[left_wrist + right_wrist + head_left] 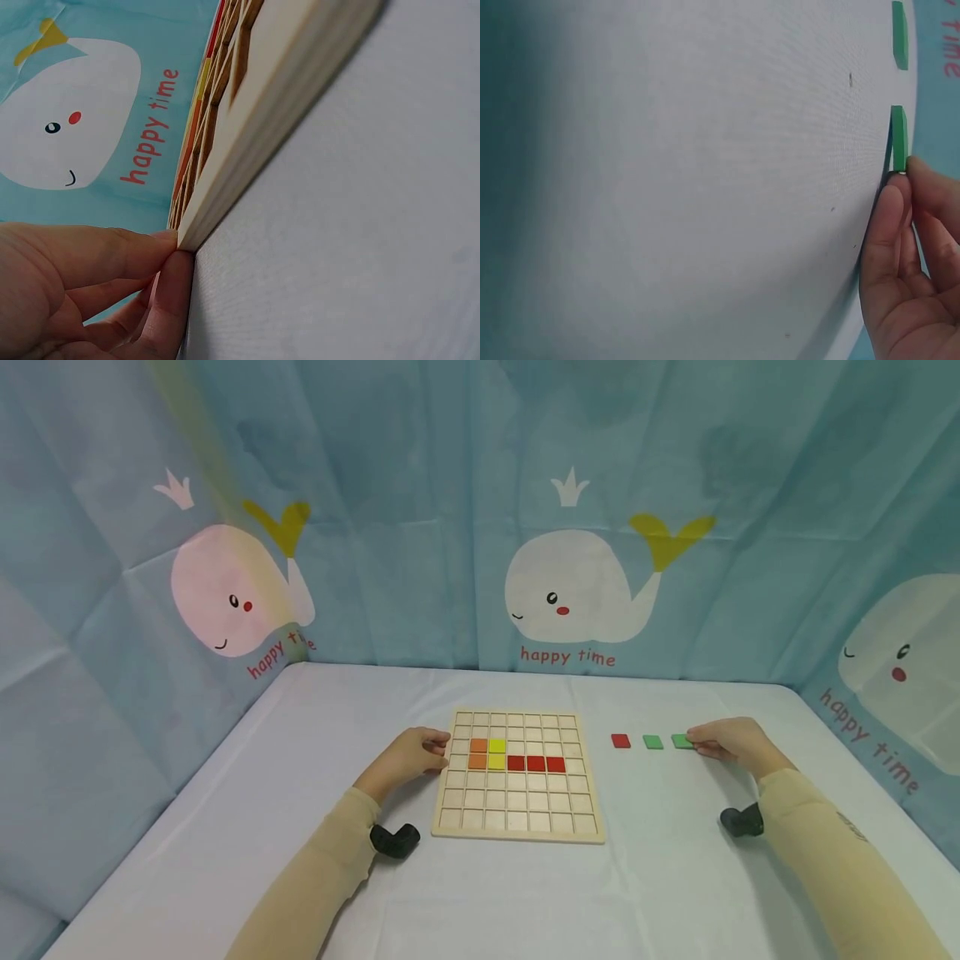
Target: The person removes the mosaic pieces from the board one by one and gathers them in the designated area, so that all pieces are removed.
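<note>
A wooden grid board lies on the white table, holding two orange tiles, two yellow tiles and three red tiles. My left hand is at its left edge; in the left wrist view the thumb and fingers of that hand pinch the board's rim. Right of the board, my right hand pinches the rightmost green tile. The right wrist view shows this hand gripping the end of the green tile, with a gap under part of the tile.
A loose red tile and another green tile lie in a row between the board and my right hand. Behind the white table hangs a blue curtain with whale prints. A dark object sits at each wrist.
</note>
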Tool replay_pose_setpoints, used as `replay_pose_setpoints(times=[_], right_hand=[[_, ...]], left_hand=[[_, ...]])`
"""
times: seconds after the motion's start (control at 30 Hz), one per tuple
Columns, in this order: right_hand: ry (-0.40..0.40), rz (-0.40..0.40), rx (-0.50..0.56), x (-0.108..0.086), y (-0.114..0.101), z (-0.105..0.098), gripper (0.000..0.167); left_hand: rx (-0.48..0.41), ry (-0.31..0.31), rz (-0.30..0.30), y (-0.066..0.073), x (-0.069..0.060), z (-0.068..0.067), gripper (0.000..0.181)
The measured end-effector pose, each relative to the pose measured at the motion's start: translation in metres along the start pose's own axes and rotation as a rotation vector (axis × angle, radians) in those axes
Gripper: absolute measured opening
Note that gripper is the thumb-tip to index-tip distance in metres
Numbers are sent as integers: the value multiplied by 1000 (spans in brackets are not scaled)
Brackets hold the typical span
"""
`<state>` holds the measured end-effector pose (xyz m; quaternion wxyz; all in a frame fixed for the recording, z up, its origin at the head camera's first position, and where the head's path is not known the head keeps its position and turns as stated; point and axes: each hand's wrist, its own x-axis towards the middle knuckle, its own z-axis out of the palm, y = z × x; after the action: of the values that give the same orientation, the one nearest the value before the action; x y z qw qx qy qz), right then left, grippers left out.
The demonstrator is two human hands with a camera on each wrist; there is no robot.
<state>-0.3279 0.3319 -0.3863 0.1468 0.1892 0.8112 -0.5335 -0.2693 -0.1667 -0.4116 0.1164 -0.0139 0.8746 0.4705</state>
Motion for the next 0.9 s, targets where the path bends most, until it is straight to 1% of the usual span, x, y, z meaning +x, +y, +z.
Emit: replay_pose_setpoints(times=[0.2,0.3,0.37,0.47,0.57,0.63,0.7,0.77,0.83,0.9], right_hand=[[28,14,-20,4,0,0,29],[39,25,-3,4,0,1,33],[50,37,15,3,-1,2,33],[69,43,39,-3,-6,2,27],[45,3,53,-11,-14,3,29],[8,-37,51,-16,-20,8,34],[-29,-76,51,-22,-25,15,44],[-45,-102,35,-28,-30,24,49],[-65,-145,16,-33,-33,33,57],[-78,-182,2,-38,-35,43,59]], left_hand=[[1,2,7,1,1,0,49],[2,4,8,1,1,0,49],[4,5,10,2,1,0,49],[5,3,8,2,0,0,49],[2,3,4,3,0,0,49],[0,4,0,3,-1,0,49],[-3,6,-1,3,-2,0,49],[-4,8,-1,3,-2,0,49],[-2,8,0,3,-2,0,49],[-2,8,0,3,-2,0,49]])
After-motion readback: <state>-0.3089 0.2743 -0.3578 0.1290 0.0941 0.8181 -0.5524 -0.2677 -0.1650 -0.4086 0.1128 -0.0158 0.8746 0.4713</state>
